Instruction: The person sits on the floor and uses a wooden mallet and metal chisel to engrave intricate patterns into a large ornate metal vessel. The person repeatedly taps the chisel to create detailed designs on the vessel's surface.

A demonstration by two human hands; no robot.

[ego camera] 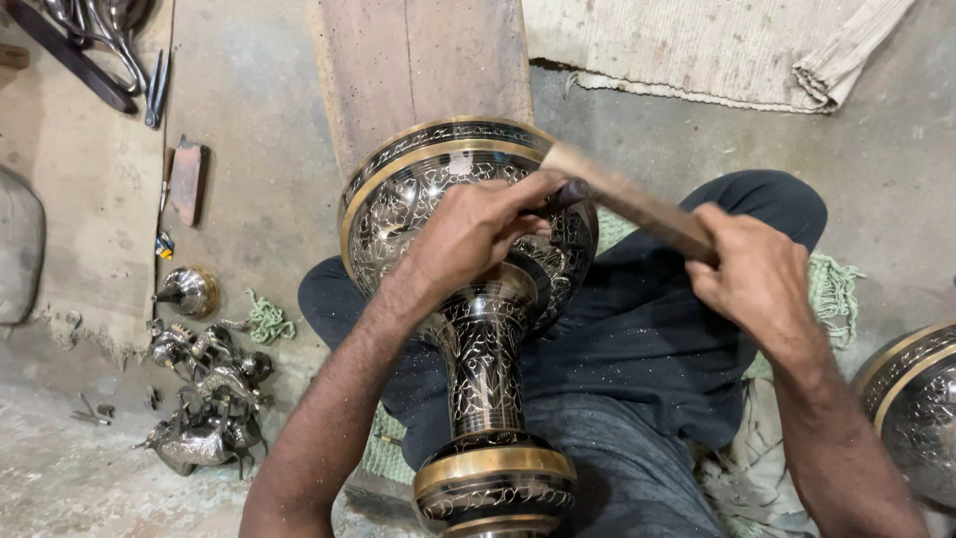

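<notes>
While lying across the lap, base toward the camera and bowl resting against a plank [423,70], vase [468,299] already carries bright engraved scrollwork over bowl, stem and foot. No telling how much of its far side is cut. Left hand [468,234] closed narrow on a small dark chisel [568,192] set against the bowl's upper right; tip hidden. Right hand [762,279] wrapped around a wooden mallet [627,199] just right of the vase, angled onto the chisel. Left of the vase, small metal figures [204,399] in a blurred heap. Far right, second vessel [911,408] cut off by the frame.
</notes>
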